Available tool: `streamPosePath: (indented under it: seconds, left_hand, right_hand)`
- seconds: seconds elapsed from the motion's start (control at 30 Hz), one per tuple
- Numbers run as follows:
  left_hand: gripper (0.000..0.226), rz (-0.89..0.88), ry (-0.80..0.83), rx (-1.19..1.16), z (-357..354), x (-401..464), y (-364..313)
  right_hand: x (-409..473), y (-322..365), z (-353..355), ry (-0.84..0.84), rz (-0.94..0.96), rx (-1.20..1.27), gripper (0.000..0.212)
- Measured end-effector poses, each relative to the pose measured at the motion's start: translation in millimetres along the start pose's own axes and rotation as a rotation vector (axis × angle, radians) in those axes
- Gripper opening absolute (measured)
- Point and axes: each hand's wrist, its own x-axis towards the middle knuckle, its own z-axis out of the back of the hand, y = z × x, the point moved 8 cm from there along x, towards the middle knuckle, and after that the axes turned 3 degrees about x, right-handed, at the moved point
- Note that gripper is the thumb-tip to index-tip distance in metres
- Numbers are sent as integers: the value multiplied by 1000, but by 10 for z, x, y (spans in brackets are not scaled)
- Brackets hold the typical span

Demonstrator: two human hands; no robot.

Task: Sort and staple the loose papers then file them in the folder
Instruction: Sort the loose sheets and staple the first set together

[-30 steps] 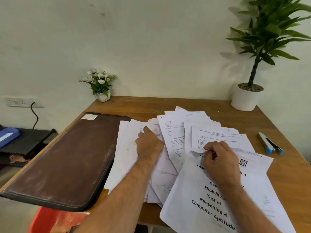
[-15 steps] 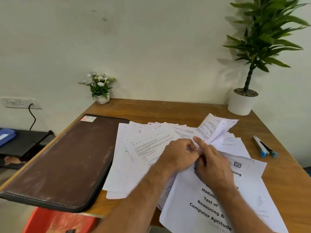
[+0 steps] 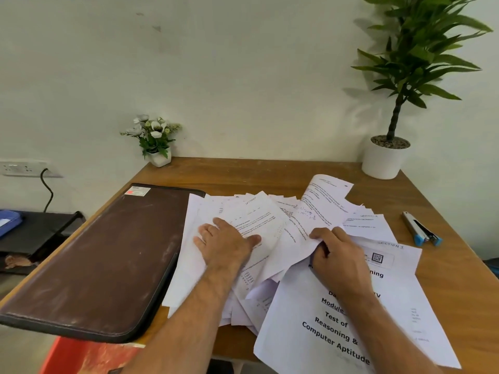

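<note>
Several loose printed papers [image 3: 264, 222] lie fanned across the middle of the wooden table [image 3: 243, 171]. My left hand [image 3: 224, 245] rests flat on the left part of the pile, fingers spread. My right hand [image 3: 333, 255] pinches the lower edge of a sheet [image 3: 321, 203] whose far end curls up off the pile. A cover page reading "Test of Reasoning & Computer Aptitude" [image 3: 337, 330] lies nearest me under my right wrist. A closed brown folder [image 3: 102, 260] lies at the left. A grey and blue stapler [image 3: 421, 229] lies at the right.
A small white pot of flowers [image 3: 155, 137] stands at the back left corner, and a tall green plant in a white pot [image 3: 384, 157] at the back right. A red stool [image 3: 86, 357] shows below the table's front edge. A black shelf [image 3: 40, 233] stands to the left.
My left hand has moved left from beside the right hand and now lies flat on the pile. My right hand still pinches the lifted sheet, which has swung a little left.
</note>
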Motion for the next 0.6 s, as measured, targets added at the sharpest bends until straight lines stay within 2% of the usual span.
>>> streamPosePath:
  seconds: [0.13,0.27,0.37,0.43,0.53,0.6]
  left_hand:
    - [103,-86,-56,-61,25,-65,-104]
    - [52,-196,-206,-171,174,-284,-286]
    - [50,-309,-253,-47,177,-511,-547]
    - [49,-362,-186,-81,108,-631,-677]
    - [47,-319,18,-271,20,-692,-702]
    - [37,-318,33,-344,87,-661,-714]
  right_hand:
    - [-20,-5,-14,-2,-14,11,33]
    - [-31,15,-7,4,-15,16,32]
    - [-1,32,28,-26,10,18,32]
    - [8,20,19,-27,23,21,33]
    - [-4,24,-15,-5,35,26,33]
    - [-4,32,-21,7,24,28,32]
